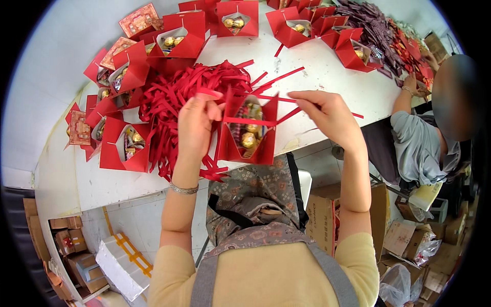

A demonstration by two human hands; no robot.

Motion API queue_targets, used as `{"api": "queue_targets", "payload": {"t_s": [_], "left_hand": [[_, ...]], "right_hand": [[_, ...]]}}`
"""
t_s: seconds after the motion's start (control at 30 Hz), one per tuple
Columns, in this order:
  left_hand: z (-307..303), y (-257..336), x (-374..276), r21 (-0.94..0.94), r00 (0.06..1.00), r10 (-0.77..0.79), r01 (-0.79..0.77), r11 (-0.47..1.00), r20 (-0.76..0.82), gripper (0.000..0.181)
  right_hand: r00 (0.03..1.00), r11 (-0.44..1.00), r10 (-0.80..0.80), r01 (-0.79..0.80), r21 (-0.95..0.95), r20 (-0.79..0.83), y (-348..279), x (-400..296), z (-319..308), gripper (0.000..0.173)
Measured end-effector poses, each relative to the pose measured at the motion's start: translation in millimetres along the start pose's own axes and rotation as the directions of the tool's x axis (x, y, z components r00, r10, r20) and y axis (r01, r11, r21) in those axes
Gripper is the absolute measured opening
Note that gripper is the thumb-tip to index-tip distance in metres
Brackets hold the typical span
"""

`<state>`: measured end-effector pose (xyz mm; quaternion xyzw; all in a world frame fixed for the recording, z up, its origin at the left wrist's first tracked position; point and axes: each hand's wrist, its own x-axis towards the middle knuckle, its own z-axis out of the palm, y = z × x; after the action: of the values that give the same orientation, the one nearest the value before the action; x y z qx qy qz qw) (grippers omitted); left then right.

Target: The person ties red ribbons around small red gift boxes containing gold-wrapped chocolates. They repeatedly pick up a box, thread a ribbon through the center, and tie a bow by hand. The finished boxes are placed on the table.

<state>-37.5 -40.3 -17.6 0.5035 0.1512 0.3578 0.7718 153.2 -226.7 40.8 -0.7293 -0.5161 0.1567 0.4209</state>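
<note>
A red paper gift box [226, 147] stands with its top parted at the table's front edge, before my body. Gold-foil balls and other wrapped sweets [248, 140] show inside it. Red ribbon [251, 122] runs across its opening and out to the right. My left hand [199, 119], at the box's left side, pinches a strip of red ribbon, slightly blurred. To the right of the box, my right hand [328, 113] has a ribbon end between thumb and forefinger. A heap of loose red ribbons [191, 80] lies behind and left of the box.
Several filled red boxes [124, 144] line the left and far side of the white table [115, 188]. Purple packets [368, 28] are piled at the far right, where another person [418, 146] sits. Cardboard cartons [322, 218] stand on the floor below.
</note>
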Motion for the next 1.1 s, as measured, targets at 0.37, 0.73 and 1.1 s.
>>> {"api": "queue_targets", "payload": {"t_s": [0.37, 0.73, 1.1], "left_hand": [[43, 6, 5, 0.486, 0.964, 0.011, -0.143, 0.862, 0.265, 0.019], [37, 36, 22, 0.568, 0.777, -0.328, -0.045, 0.822, 0.537, 0.035], [42, 34, 17, 0.690, 0.834, -0.348, -0.053, 0.722, 0.428, 0.027]], "right_hand": [[0.850, 0.872, -0.487, 0.463, -0.157, -0.199, -41, 20, 52, 0.017], [0.879, 0.859, -0.470, 0.435, 0.270, 0.077, 7, 44, 24, 0.046], [0.947, 0.863, -0.321, 0.284, 0.418, 0.019, 15, 33, 45, 0.020]]}}
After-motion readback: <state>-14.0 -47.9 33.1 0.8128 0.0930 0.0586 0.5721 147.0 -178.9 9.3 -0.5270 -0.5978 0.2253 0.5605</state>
